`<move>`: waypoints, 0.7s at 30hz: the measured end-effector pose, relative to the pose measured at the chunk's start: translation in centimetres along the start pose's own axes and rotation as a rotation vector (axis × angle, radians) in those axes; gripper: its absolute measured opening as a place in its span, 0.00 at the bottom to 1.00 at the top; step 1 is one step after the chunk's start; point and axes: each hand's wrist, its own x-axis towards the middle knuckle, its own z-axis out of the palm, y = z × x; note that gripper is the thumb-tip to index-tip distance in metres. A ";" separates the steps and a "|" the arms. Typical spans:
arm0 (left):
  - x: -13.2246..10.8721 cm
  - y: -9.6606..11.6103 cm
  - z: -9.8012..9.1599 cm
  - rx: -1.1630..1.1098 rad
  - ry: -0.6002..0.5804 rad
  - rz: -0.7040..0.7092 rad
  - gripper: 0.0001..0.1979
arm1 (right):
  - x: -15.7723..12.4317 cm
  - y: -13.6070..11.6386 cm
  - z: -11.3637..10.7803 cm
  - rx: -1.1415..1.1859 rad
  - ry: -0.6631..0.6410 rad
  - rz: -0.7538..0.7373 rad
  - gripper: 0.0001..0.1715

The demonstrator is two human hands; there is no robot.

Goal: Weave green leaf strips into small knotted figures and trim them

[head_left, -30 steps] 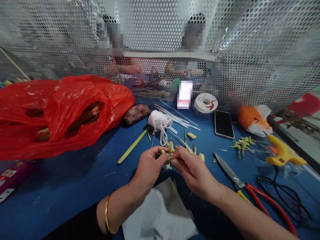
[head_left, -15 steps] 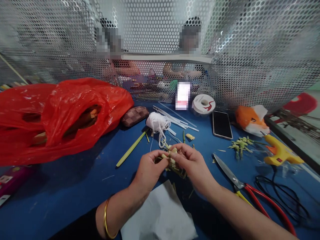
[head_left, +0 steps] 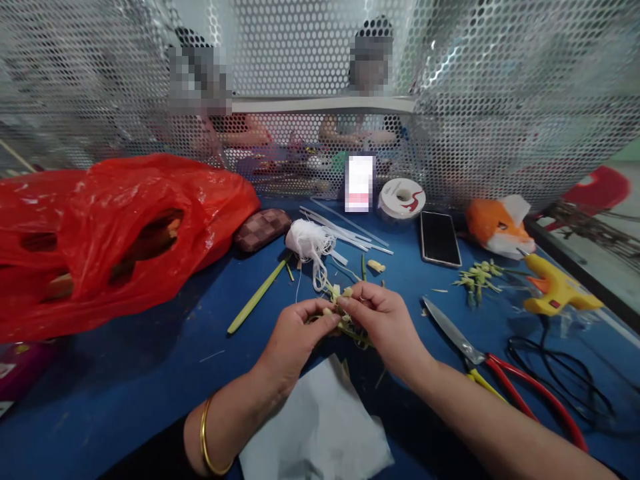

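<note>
Between my fingertips is a small piece of pale green plant strips [head_left: 336,291], partly covered by my fingers. My left hand [head_left: 295,337] pinches its left side with thumb and forefinger. From the other side, my right hand [head_left: 390,327] pinches it near the top. Loose green strips hang below the right fingers. Just beyond my hands lies a bundle of white string [head_left: 309,241], its loose ends trailing toward the piece. A long green stalk [head_left: 257,298] rests to the left. Under my wrists is a white sheet [head_left: 315,427].
Red-handled scissors [head_left: 463,340], a yellow glue gun [head_left: 557,287] with a black cord, a dark phone [head_left: 440,239] and green plant bits [head_left: 479,277] are on the right. A red plastic bag [head_left: 200,180] fills the left. Behind a perforated metal screen [head_left: 295,67] sit other people.
My fingertips shift slightly on the plant piece, and the right fingers sit a little farther from the left ones. The whole view has moved slightly, with table things appearing a bit farther left.
</note>
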 end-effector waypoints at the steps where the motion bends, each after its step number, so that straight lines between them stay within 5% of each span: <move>1: 0.0 0.0 0.0 0.018 0.028 0.018 0.07 | 0.1 0.1 -0.1 -0.039 -0.019 -0.013 0.15; 7: 0.3 0.2 -0.1 -0.028 0.147 0.063 0.06 | 0.4 0.3 -0.8 -0.447 -0.150 -0.263 0.10; 12: 0.1 0.2 0.0 0.047 0.143 0.105 0.05 | 0.0 -0.2 -0.9 -0.667 -0.193 -0.544 0.15; 21: -0.3 0.7 0.4 0.177 0.164 0.166 0.03 | -0.4 -0.3 -0.3 -0.624 -0.208 -0.558 0.16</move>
